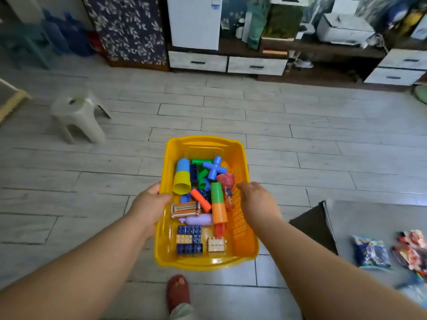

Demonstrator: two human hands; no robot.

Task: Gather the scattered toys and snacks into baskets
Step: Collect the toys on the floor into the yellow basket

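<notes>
**Holding a yellow basket of toys over a plank floor**

Holding the yellow basket (205, 144), glossy moulded plastic with rounded corners and a perforated right wall, out in front at the middle of the view. Gripping its left rim with the left hand (150, 204), thumb hooked over the edge and into the inside. Laying the right hand (256, 199) over the right rim, knuckles up, fingertips hidden beneath; impossible to tell whether clamping or merely resting.

Carrying inside a jumble of smooth plastic toys: nested yellow and blue cups (182, 176), a blue cross connector (215, 168), green pipe elbows (202, 175), nested green and orange cups (218, 204), an orange tube (201, 200), a rounded lilac piece (198, 220), studded dark blue bricks (189, 239) and a cream brick (216, 244). Burying further pieces underneath, too tangled to name.

Standing on the grey floor (300, 135) in a red slipper (178, 292), cut off at the bottom edge. Leaving a crinkled blue packet (370, 252) and a red packet (411, 250) on a grey surface (360, 215) at the right, print blurred. Passing a white plastic stool (78, 116) at the left.
</notes>
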